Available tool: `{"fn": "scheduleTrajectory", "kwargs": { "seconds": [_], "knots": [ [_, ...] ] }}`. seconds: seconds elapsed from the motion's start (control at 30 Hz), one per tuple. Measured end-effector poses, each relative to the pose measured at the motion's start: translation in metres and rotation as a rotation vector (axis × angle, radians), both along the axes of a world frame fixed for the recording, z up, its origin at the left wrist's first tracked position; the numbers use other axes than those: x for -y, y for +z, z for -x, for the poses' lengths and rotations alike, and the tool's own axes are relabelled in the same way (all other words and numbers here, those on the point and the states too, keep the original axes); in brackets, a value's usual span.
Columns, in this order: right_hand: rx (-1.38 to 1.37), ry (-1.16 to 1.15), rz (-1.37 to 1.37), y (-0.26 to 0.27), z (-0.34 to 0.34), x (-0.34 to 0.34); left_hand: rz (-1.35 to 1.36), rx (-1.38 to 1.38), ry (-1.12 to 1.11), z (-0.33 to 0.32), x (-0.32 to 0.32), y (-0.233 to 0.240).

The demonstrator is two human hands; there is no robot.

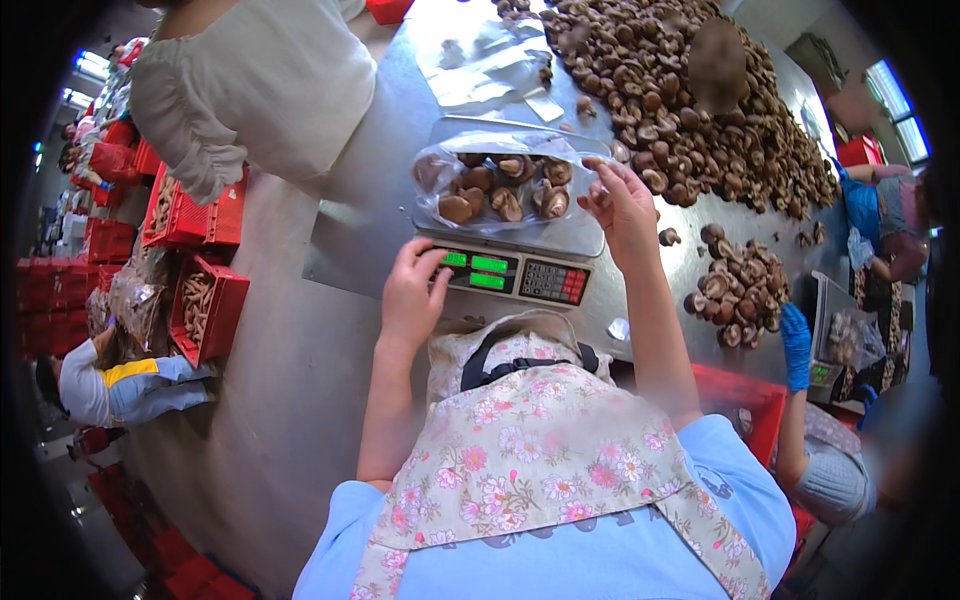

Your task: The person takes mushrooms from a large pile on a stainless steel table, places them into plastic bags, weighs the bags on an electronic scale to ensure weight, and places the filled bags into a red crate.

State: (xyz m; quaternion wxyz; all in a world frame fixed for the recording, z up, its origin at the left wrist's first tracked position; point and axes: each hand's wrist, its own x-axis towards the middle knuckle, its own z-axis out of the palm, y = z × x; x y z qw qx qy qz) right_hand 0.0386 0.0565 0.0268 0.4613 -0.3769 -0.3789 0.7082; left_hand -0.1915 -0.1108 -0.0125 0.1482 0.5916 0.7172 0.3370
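Note:
A clear plastic bag (pixel 442 169) with several brown mushrooms (pixel 508 202) inside lies open-mouthed on the metal pan (pixel 583 238) of a digital scale (pixel 517 274). The scale's display is lit green, with a keypad beside it. My left hand (pixel 414 289) is at the scale's left front edge, fingers bent and apart, near the display. My right hand (pixel 621 202) is raised at the bag's right edge, thumb and fingertips close to the plastic; whether they pinch it cannot be told.
A large heap of mushrooms (pixel 667 112) covers the table's far right, with a smaller pile (pixel 739 289) nearer. Flat plastic bags (pixel 487 67) lie behind the scale. A co-worker's blue-gloved hand (pixel 796 345) is at the right, beside another scale. Red crates (pixel 214 307) stand left; another person is at upper left.

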Motion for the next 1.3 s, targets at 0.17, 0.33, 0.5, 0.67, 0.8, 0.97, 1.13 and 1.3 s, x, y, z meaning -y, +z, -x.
{"fn": "scheduleTrajectory", "kwargs": {
  "seconds": [0.17,0.33,0.5,0.67,0.8,0.97,1.13,1.3],
  "knots": [
    [0.234,0.08,-0.247,-0.005,-0.007,0.011,-0.036,-0.032,0.041,0.022,-0.014,0.004],
    [0.265,0.105,-0.246,-0.005,-0.004,0.013,-0.052,0.05,0.151,0.045,-0.026,0.0],
    [0.313,0.133,-0.252,-0.005,-0.004,0.011,0.0,0.241,0.283,0.044,-0.043,0.0],
    [0.245,0.115,-0.221,0.007,0.004,0.009,0.046,0.034,0.384,0.021,-0.072,-0.026],
    [0.152,0.124,-0.193,0.019,0.006,0.003,0.059,0.056,0.345,0.016,-0.106,-0.037],
    [0.062,0.034,-0.155,0.027,0.007,-0.006,-0.075,0.161,0.141,0.012,-0.149,-0.003],
    [0.009,-0.025,-0.104,0.029,0.005,-0.011,-0.088,0.313,0.158,0.015,-0.16,0.019],
    [-0.036,-0.06,-0.15,0.038,0.0,-0.023,-0.212,0.752,0.054,0.004,-0.155,0.057]
  ]
}}
